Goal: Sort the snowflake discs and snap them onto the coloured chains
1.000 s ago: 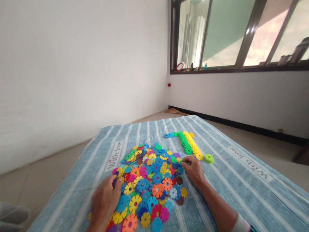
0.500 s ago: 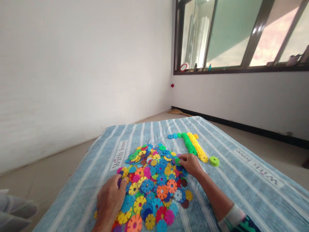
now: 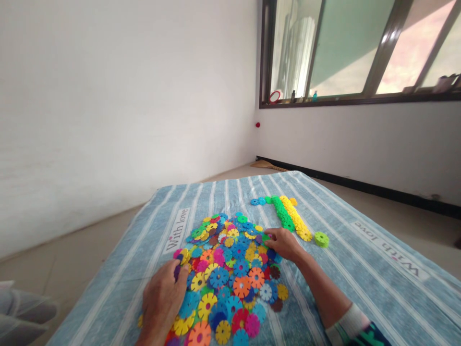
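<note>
A heap of flower-shaped notched plastic discs [image 3: 225, 276] in many colours lies on the striped bedspread [image 3: 118, 254]. At its left edge my left hand [image 3: 164, 293] rests with thumb and index finger curled around a dark purple disc [image 3: 177, 271]. Across the heap, at its right side, my right hand [image 3: 283, 242] pinches a green disc [image 3: 265, 238] between thumb and fingers. Beyond that hand lie a long green row of discs [image 3: 283, 214] and a yellow row of discs [image 3: 295, 218], side by side. A short lime-green stack of discs [image 3: 321, 239] sits near their close end.
Blue discs [image 3: 257, 202] and a green one lie left of the rows' far end; an orange disc [image 3: 293, 201] is at their right. A white wall [image 3: 126, 96] stands beyond the bed. Small items, including a red-rimmed mirror [image 3: 274, 96], line the windowsill. A broom [image 3: 264, 164] lies on the floor.
My right hand has shifted very slightly left with the green disc. My left hand stays at the heap's left edge, and the camera view has tilted a little.
</note>
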`<move>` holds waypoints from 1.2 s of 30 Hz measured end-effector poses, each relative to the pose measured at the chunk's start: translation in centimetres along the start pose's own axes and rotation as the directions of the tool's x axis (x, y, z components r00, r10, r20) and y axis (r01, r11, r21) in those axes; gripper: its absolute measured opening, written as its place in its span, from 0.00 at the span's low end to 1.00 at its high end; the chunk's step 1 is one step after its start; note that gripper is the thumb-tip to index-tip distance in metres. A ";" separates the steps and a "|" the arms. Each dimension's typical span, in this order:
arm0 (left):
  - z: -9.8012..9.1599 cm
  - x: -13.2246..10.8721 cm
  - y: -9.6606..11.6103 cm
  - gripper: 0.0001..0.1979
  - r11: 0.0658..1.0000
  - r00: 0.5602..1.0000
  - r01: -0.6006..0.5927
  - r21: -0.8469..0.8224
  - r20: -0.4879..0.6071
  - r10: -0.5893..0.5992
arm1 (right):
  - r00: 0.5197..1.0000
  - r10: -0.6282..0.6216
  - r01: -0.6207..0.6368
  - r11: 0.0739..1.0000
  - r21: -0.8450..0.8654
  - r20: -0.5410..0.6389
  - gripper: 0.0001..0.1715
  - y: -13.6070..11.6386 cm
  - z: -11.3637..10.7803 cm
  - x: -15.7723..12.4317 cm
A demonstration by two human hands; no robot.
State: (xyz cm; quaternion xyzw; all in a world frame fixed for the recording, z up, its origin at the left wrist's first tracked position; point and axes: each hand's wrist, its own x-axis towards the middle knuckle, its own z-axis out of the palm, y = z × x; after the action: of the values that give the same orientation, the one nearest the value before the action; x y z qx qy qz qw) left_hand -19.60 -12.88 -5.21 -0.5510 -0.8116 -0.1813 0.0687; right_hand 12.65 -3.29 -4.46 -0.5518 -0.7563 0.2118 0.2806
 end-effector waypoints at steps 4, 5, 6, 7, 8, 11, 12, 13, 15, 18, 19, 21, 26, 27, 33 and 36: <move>0.0 0.0 0.0 0.27 1.000 1.000 -0.001 0.000 0.016 0.001 | 0.999 0.033 -0.033 0.999 0.012 -0.024 0.13 0.2 0.2 0.0; 0.0 0.0 0.0 0.28 1.000 1.000 -0.001 0.001 0.016 0.001 | 0.999 0.042 -0.041 0.999 0.024 -0.032 0.14 0.3 0.3 -0.1; 0.0 0.0 0.0 0.28 1.000 1.000 -0.001 0.001 0.015 0.001 | 0.998 0.052 -0.050 0.998 0.044 -0.039 0.14 0.3 0.3 -0.1; 0.0 0.0 0.0 0.28 1.000 1.000 -0.003 0.000 0.016 0.003 | 0.997 0.061 -0.058 0.996 0.069 -0.045 0.13 0.3 0.3 -0.1; 0.1 0.1 0.0 0.28 1.000 1.000 -0.003 -0.002 0.018 0.003 | 0.996 0.069 -0.064 0.993 0.095 -0.049 0.12 0.3 0.3 -0.2; 0.2 0.2 -0.2 0.28 1.000 0.999 0.004 -0.012 0.033 -0.003 | 0.996 0.080 -0.073 0.986 0.149 -0.045 0.07 0.3 0.2 -0.2; 0.3 0.2 -0.3 0.28 1.000 0.999 0.008 -0.015 0.032 -0.007 | 0.996 0.078 -0.071 0.985 0.158 -0.040 0.06 0.2 0.1 -0.3; 0.4 0.2 -0.3 0.28 1.000 1.000 0.011 -0.017 0.028 -0.010 | 0.997 0.075 -0.068 0.984 0.167 -0.032 0.05 0.2 0.0 -0.3; 0.6 0.2 -0.5 0.28 1.000 1.000 0.008 -0.025 0.012 -0.008 | 0.998 0.066 -0.062 0.979 0.193 -0.014 0.04 0.1 -0.3 -0.4; 0.9 0.2 -0.7 0.26 0.999 1.000 -0.004 -0.040 -0.013 0.004 | 0.999 0.052 -0.053 0.975 0.218 0.008 0.05 0.0 -1.3 -0.1; 1.1 0.1 -0.9 0.26 0.999 1.000 -0.009 -0.045 -0.023 0.008 | 0.999 0.048 -0.048 0.981 0.186 0.003 0.06 0.0 -1.8 0.4; 1.4 0.1 -1.0 0.26 0.998 0.999 -0.020 -0.054 -0.041 0.018 | 0.999 0.040 -0.038 0.997 0.065 -0.029 0.06 0.1 -2.8 1.9; 1.5 -0.1 -1.1 0.25 0.998 0.998 -0.029 -0.061 -0.063 0.025 | 0.992 0.063 -0.081 0.982 -0.170 -0.109 0.04 1.5 -4.8 8.4; 1.5 -0.1 -1.0 0.25 0.998 0.998 -0.029 -0.059 -0.063 0.026 | 0.991 0.070 -0.092 0.974 -0.207 -0.113 0.05 1.8 -5.0 9.7; 1.4 -0.2 -1.1 0.24 0.997 0.996 -0.043 -0.056 -0.082 0.039 | 0.993 0.106 -0.119 0.924 -0.364 -0.056 0.08 3.1 -4.5 14.9; 1.7 -0.3 -1.3 0.25 0.997 0.995 -0.044 -0.068 -0.093 0.037 | 0.991 0.130 -0.124 0.901 -0.417 -0.013 0.07 3.6 -4.3 16.1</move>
State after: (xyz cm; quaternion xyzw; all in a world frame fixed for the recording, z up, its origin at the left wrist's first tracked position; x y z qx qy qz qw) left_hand -20.57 -12.92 -7.15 -0.5606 -0.7895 -0.2333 0.0899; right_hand 14.34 13.15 -0.42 -0.6455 -0.7484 0.0677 0.1364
